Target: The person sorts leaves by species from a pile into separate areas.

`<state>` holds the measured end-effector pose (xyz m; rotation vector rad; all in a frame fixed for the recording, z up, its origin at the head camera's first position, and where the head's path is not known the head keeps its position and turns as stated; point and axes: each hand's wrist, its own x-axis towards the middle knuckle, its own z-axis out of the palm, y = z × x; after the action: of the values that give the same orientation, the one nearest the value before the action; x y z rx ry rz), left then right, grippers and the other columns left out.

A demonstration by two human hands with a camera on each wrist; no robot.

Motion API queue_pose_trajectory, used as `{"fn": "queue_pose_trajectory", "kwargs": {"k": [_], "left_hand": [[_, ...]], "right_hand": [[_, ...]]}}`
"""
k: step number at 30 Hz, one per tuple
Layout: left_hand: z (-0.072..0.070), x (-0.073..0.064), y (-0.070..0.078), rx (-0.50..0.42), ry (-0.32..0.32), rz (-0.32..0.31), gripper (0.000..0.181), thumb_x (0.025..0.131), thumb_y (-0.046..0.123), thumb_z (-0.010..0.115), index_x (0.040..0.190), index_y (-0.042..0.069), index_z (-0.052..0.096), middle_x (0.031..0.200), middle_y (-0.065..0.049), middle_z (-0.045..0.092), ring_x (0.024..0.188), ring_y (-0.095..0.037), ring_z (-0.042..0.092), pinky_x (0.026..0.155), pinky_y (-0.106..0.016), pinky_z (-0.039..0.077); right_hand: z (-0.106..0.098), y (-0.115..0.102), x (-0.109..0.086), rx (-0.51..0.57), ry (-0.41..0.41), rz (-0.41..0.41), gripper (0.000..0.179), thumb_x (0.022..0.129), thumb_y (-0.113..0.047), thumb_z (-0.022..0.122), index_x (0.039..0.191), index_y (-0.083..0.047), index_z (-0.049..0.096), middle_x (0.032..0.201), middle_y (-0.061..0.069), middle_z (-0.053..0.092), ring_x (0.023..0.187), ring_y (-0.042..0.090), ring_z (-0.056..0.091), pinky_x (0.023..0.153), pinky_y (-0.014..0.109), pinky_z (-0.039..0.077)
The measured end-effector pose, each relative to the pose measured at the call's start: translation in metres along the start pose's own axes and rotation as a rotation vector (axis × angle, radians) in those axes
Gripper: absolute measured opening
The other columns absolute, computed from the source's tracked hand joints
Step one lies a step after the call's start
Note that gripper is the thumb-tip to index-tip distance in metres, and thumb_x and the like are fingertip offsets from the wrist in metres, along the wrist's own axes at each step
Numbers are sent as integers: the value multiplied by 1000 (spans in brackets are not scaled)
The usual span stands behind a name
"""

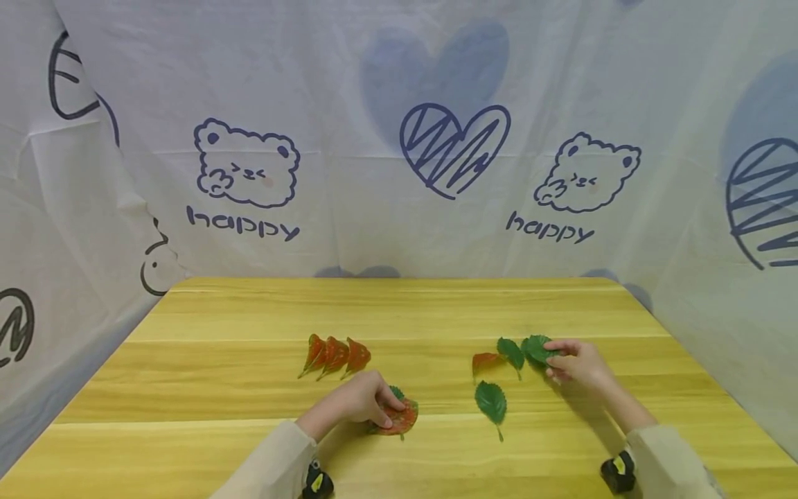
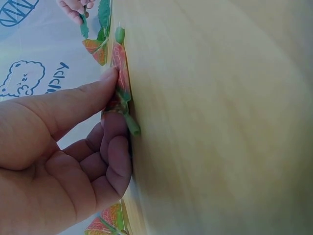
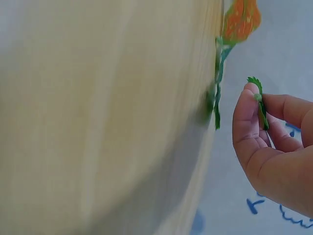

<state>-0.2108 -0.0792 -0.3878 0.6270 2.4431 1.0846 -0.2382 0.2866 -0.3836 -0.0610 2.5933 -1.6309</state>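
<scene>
My left hand (image 1: 368,400) is low over the front middle of the table, pinching a red leaf (image 1: 404,420) between thumb and fingers. A green leaf (image 1: 396,393) peeks out behind that red one, mostly hidden. In the left wrist view, the thumb lies on the red leaf (image 2: 120,68) close to the wood, and stems stick out. At the right, my right hand (image 1: 580,364) holds a green leaf (image 1: 535,348) by its edge. The right wrist view shows this green leaf (image 3: 262,110) pinched between thumb and fingers, raised off the tabletop.
Three red leaves (image 1: 335,355) lie overlapping in a row at the left. Near my right hand lie a red leaf (image 1: 484,362), a green leaf (image 1: 511,353) and another green leaf (image 1: 491,400) closer to me. A printed cloth (image 1: 374,235) hangs behind the wooden table (image 1: 249,443).
</scene>
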Motion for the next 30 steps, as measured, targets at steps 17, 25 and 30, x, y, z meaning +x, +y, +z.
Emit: {"fn": "queue_pose_trajectory", "kwargs": {"k": [17,25,30], "left_hand": [[0,1,0,3,0,4,24,68,-5,72,91,2,71,91,-11,66,56,-9,43,49,-20,37],[0,1,-1,16,-2,6,24,68,-4,72,90,3,71,91,-11,67,67,-13,54,52,-20,40],[0,0,0,31,3,11,23,67,-3,73,90,3,71,90,-10,67,87,-20,59,58,-21,42]], "right_hand": [[-26,17,15,-1,30,115,39,86,10,43,121,23,32,79,9,48,52,10,42,49,24,41],[-29,23,16,-66,15,167,41,83,10,47,121,20,35,90,19,50,56,12,49,50,24,46],[-30,20,15,-89,1,175,42,83,5,52,120,19,37,98,24,51,60,12,50,53,26,48]]}}
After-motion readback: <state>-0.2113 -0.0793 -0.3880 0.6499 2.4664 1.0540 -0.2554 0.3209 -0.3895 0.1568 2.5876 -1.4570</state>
